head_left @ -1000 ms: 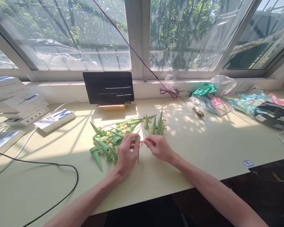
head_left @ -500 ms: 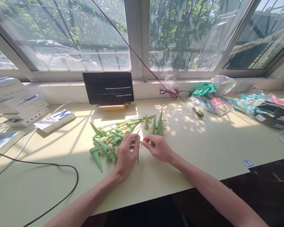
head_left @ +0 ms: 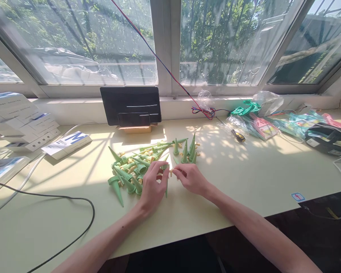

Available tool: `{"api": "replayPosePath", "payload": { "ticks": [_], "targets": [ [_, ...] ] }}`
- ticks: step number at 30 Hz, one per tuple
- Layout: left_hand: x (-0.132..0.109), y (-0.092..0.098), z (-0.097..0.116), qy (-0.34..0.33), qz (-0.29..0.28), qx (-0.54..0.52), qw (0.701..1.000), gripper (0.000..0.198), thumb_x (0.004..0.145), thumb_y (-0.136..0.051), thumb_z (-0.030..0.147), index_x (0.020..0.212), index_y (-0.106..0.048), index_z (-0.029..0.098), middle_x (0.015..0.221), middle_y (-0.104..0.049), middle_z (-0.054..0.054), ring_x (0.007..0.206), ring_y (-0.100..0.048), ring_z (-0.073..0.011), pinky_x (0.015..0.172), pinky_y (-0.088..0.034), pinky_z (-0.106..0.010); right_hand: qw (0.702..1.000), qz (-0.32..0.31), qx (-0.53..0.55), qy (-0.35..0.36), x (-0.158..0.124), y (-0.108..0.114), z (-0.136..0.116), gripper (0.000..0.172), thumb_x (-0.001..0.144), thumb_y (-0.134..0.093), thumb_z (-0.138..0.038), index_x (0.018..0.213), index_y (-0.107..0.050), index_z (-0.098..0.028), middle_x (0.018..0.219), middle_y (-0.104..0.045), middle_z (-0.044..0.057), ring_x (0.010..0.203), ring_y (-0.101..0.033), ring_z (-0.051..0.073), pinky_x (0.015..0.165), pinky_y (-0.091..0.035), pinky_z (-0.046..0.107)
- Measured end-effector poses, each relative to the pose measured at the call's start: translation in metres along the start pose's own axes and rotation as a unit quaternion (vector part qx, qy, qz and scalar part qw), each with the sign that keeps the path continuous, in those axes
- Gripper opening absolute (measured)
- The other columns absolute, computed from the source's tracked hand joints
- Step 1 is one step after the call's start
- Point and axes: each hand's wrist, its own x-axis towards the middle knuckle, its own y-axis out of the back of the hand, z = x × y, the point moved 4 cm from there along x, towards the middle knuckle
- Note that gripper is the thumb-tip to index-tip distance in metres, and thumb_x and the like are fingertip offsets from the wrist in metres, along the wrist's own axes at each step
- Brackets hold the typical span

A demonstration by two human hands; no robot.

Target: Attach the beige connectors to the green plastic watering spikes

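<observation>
My left hand (head_left: pixel 155 184) is closed around a green spike (head_left: pixel 166 189), whose tip points down below the fingers. At the spike's right side a small tan piece (head_left: pixel 171 172) sticks out between the hands. My right hand (head_left: pixel 191 178) pinches the end of that tan piece with thumb and forefinger. Left of the hands lies a pile of green cones (head_left: pixel 125 173) with tan valve pieces. Several green spikes stand upright (head_left: pixel 184 154) just behind my right hand. The left palm hides part of the held spike.
A dark tablet (head_left: pixel 130 104) on a stand is at the back. White boxes (head_left: pixel 66 145) and a black cable (head_left: pixel 85 201) are on the left. Back right are a screwdriver (head_left: pixel 238 135), plastic bags (head_left: pixel 261 125) and a black case (head_left: pixel 328 139).
The view has shifted very slightly. Both hands keep nearly the same pose, with the right fingertips a little farther right on the tan piece.
</observation>
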Motion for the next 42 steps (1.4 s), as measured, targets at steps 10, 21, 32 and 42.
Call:
{"api": "replayPosePath", "payload": {
  "ticks": [10, 21, 32, 42],
  "targets": [
    [0.0009, 0.0005, -0.0006, 0.001, 0.001, 0.0, 1.0, 0.011, 0.095, -0.055, 0.027, 0.102, -0.061, 0.022, 0.1, -0.059, -0.002, 0.07, -0.064, -0.0106, 0.067, -0.061, -0.027, 0.999, 0.012, 0.034, -0.014, -0.0004, 0.0015, -0.0002, 0.017, 0.096, -0.055, -0.032, 0.088, -0.061, -0.019, 0.07, -0.061, -0.002, 0.049, -0.041, 0.008, 0.054, -0.034, 0.023],
    [0.0002, 0.0002, -0.002, 0.001, 0.0, -0.003, 1.0, 0.01, 0.095, -0.055, 0.027, 0.102, -0.061, 0.022, 0.1, -0.059, -0.002, 0.071, -0.064, -0.0103, 0.067, -0.061, -0.027, 1.0, 0.002, 0.027, 0.004, -0.0007, 0.0007, -0.0011, 0.02, 0.097, -0.054, -0.03, 0.082, -0.059, -0.018, 0.073, -0.061, -0.001, 0.052, -0.039, 0.008, 0.053, -0.033, 0.024],
    [0.0009, 0.0003, -0.0009, -0.002, -0.007, -0.01, 1.0, 0.01, 0.095, -0.055, 0.026, 0.102, -0.061, 0.023, 0.099, -0.058, -0.001, 0.067, -0.063, -0.0095, 0.065, -0.061, -0.026, 1.0, -0.014, 0.008, -0.01, 0.0005, -0.0002, 0.0002, 0.036, 0.1, -0.045, -0.03, 0.066, -0.047, -0.019, 0.057, -0.05, -0.003, 0.052, -0.041, 0.01, 0.054, -0.031, 0.024],
    [0.0006, 0.0009, -0.0013, 0.004, -0.003, -0.005, 1.0, 0.011, 0.095, -0.055, 0.028, 0.103, -0.062, 0.022, 0.101, -0.059, -0.003, 0.07, -0.064, -0.0109, 0.067, -0.061, -0.028, 1.0, -0.011, 0.018, -0.011, -0.0006, 0.0003, -0.0015, 0.028, 0.099, -0.049, -0.033, 0.076, -0.055, -0.019, 0.066, -0.057, -0.002, 0.051, -0.042, 0.009, 0.054, -0.032, 0.024]
  ]
}}
